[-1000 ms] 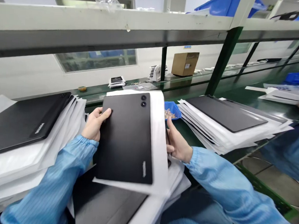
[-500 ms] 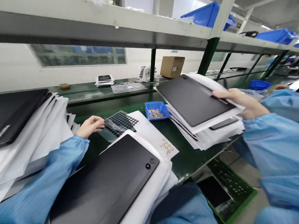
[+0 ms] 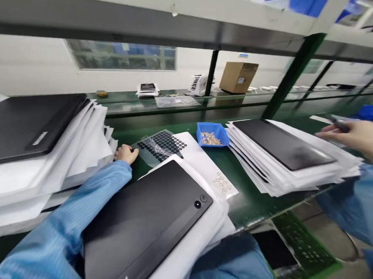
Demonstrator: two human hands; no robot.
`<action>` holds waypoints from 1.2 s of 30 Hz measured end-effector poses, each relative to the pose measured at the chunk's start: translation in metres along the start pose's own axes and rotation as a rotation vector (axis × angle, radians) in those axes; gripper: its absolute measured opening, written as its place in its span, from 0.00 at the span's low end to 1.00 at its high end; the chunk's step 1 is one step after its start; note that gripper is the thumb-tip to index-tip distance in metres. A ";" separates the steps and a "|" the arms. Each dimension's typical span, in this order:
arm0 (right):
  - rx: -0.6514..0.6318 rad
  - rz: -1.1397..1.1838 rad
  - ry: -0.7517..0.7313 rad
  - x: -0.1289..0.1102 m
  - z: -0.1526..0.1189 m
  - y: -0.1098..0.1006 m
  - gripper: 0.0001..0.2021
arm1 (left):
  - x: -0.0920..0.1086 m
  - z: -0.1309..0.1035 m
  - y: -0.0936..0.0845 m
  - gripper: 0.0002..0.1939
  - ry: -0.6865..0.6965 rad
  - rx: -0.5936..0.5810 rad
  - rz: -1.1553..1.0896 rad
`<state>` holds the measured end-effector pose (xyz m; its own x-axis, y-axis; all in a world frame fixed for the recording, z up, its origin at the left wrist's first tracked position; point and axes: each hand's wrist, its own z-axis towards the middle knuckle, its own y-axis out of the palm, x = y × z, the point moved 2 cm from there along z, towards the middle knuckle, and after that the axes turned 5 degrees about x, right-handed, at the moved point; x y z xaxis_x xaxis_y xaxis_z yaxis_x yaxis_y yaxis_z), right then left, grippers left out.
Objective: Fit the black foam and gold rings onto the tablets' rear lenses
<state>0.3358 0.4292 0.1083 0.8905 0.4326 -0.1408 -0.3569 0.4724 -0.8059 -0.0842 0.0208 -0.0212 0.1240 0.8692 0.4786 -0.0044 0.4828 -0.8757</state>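
Observation:
My left hand (image 3: 126, 154) rests closed by the corner of a clear sheet of black ring stickers (image 3: 161, 143). A small dark bit shows at its fingertips, too small to name. At the far right, my right hand (image 3: 359, 136), blurred, is closed around a dark pen-like tool (image 3: 340, 124). It is just beyond the right stack, topped by a black tablet (image 3: 281, 143) lying on white sleeves. Close in front of me, another black tablet (image 3: 146, 221) lies tilted on white sleeves, its two round camera rings facing up. Gold rings (image 3: 222, 183) sit on white paper (image 3: 201, 159).
A tall stack of tablets in white sleeves (image 3: 62, 148) stands at the left. A blue bin (image 3: 213, 128) holds small rings. Behind are a cardboard box (image 3: 239, 77), a green shelf post (image 3: 294, 76) and an overhead shelf (image 3: 155, 22). A green crate (image 3: 319, 265) is on the floor.
The tablet that my right hand was holding over the right stack now lies flat on it, let go. My left hand has curled closed beside the sticker sheet. The view has turned left.

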 end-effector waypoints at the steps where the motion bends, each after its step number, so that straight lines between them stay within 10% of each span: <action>1: -0.019 0.022 0.070 -0.012 0.000 -0.004 0.22 | 0.000 -0.001 0.001 0.17 -0.001 0.000 0.022; 4: -0.086 0.236 0.001 -0.084 -0.017 -0.022 0.15 | 0.001 -0.003 0.004 0.17 0.009 -0.004 0.068; 11: -0.473 0.584 -0.816 -0.318 -0.099 -0.003 0.08 | 0.000 -0.006 0.006 0.16 0.058 0.008 0.108; 17: -0.602 0.605 -0.918 -0.411 -0.142 0.049 0.06 | -0.001 -0.005 0.008 0.16 0.102 0.026 0.096; 22: -0.634 0.632 -0.888 -0.394 -0.142 0.040 0.05 | -0.001 -0.003 0.010 0.10 0.133 0.057 0.045; 29: -0.635 1.100 -0.457 -0.293 -0.144 0.006 0.23 | 0.007 -0.004 -0.002 0.07 0.195 0.029 -0.115; 36: -0.602 1.233 0.131 -0.204 -0.179 -0.003 0.31 | 0.039 -0.029 -0.054 0.17 0.716 -0.246 -0.313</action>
<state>0.2053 0.2024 0.0366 0.1215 0.2341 -0.9646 -0.7814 -0.5767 -0.2384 -0.0504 0.0257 0.0428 0.6876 0.3789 0.6193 0.3429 0.5823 -0.7371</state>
